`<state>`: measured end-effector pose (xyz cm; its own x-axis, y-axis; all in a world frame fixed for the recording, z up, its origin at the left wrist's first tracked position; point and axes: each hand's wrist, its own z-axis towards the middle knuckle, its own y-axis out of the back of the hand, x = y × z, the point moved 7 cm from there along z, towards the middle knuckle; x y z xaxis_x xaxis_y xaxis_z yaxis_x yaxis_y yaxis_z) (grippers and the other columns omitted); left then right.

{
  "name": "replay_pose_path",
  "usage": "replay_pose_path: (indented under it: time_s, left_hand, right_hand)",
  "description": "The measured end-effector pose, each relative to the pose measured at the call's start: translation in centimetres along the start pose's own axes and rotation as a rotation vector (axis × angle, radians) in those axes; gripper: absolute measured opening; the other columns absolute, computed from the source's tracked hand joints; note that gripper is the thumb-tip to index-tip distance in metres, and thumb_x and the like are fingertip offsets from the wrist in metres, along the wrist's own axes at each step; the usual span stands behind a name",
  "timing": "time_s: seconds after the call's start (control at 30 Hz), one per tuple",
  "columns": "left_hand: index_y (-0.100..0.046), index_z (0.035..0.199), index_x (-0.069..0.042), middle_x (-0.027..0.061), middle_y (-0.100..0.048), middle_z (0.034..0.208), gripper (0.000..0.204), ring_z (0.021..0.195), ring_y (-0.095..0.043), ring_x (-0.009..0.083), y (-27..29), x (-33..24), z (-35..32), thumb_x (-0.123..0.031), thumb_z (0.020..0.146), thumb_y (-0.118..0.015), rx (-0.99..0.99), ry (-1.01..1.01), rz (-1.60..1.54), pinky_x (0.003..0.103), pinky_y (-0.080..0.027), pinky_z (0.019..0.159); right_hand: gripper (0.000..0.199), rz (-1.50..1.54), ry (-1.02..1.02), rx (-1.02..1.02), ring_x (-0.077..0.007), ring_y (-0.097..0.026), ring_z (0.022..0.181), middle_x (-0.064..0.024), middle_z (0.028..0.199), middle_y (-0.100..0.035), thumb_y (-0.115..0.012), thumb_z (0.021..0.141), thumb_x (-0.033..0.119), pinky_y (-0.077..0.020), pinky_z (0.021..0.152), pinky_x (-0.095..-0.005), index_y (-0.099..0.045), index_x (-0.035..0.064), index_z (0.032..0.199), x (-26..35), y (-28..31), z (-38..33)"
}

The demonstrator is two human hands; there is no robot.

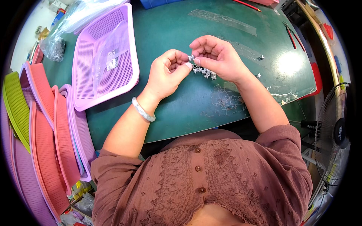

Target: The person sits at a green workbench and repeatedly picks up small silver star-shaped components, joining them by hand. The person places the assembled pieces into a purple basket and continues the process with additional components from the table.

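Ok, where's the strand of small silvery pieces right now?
In the head view, the strand is at upper centre, between the left hand and right hand, right of the lilac basket.

Tabletop (166,120) was green. Above it, small pieces (205,72) were silvery. At its left, large basket (135,64) was lilac; stacked baskets (45,162), salmon, lilac, lime. At its near edge, blouse (233,173) was brown, darkly embroidered.

Brown buttoned blouse (200,175), pale bangle (142,110)

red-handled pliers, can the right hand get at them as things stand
Probably yes: the right hand is busy at silvery pieces, but nothing tall stands between it and the pliers on the green table.
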<state>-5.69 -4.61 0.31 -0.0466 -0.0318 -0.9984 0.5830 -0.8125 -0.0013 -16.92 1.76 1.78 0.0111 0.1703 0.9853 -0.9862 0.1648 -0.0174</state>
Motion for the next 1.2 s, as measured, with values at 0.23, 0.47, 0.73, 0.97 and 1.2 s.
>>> replay_pose_path:
  time_s: [0.23, 0.47, 0.73, 0.97, 1.2]
  left_hand:
    - [-0.059, 0.086, -0.001, 0.0028, -0.061, 0.072, 0.016, 0.061, -0.055, 0.0074, 0.0, 1.0, 0.2, -0.017, 0.085, -0.055, 0.023, 0.101, -0.098, 0.018, -0.041, 0.053]
    - [-0.059, 0.092, 0.0, 0.0033, -0.061, 0.075, 0.016, 0.064, -0.056, 0.0084, 0.0, 0.6, 0.0, -0.015, 0.086, -0.056, 0.01, 0.077, -0.085, 0.02, -0.043, 0.056]
    - [-0.059, 0.09, -0.001, 0.0014, -0.06, 0.075, 0.01, 0.066, -0.056, 0.0065, 0.0, 0.5, 0.1, -0.007, 0.082, -0.06, -0.011, 0.014, -0.153, 0.018, -0.044, 0.057]
    - [-0.057, 0.091, -0.001, 0.0017, -0.06, 0.079, 0.011, 0.068, -0.056, 0.0064, -0.2, 0.3, 0.1, -0.003, 0.081, -0.06, 0.006, -0.023, -0.168, 0.019, -0.046, 0.058]
    - [-0.057, 0.092, -0.001, 0.0016, -0.059, 0.08, 0.013, 0.07, -0.056, 0.0063, -0.3, 0.2, 0.1, -0.003, 0.08, -0.061, 0.013, -0.024, -0.139, 0.019, -0.046, 0.06]
  right_hand:
    - [0.027, -0.157, 0.102, -0.002, -0.0073, -0.052, 0.076, -0.0013, 0.084, -0.056, -0.06, 0.078, 0.001, -0.0439, 0.068, -0.0211, -0.052, 0.0004, 0.104, 0.4, -0.1, -0.1]
    - [0.03, -0.173, 0.146, -0.013, -0.0075, -0.052, 0.075, -0.0017, 0.084, -0.056, -0.06, 0.076, 0.0, -0.044, 0.066, -0.0211, -0.052, 0.0002, 0.105, 0.6, -0.1, -0.1]
    - [0.031, -0.198, 0.191, -0.018, -0.008, -0.052, 0.074, -0.0018, 0.083, -0.056, -0.061, 0.075, 0.0, -0.0441, 0.065, -0.0216, -0.053, 0.0006, 0.106, 0.8, -0.1, -0.1]
    - [0.032, -0.303, 0.283, -0.031, -0.0093, -0.053, 0.073, -0.0024, 0.081, -0.057, -0.061, 0.074, -0.003, -0.0445, 0.066, -0.0231, -0.054, 0.0013, 0.105, 1.4, -0.1, -0.2]
    - [0.035, -0.403, 0.305, -0.006, -0.0105, -0.053, 0.075, -0.0038, 0.084, -0.057, -0.059, 0.074, -0.007, -0.0451, 0.069, -0.0237, -0.052, 0.0006, 0.108, 1.8, -0.2, -0.3]
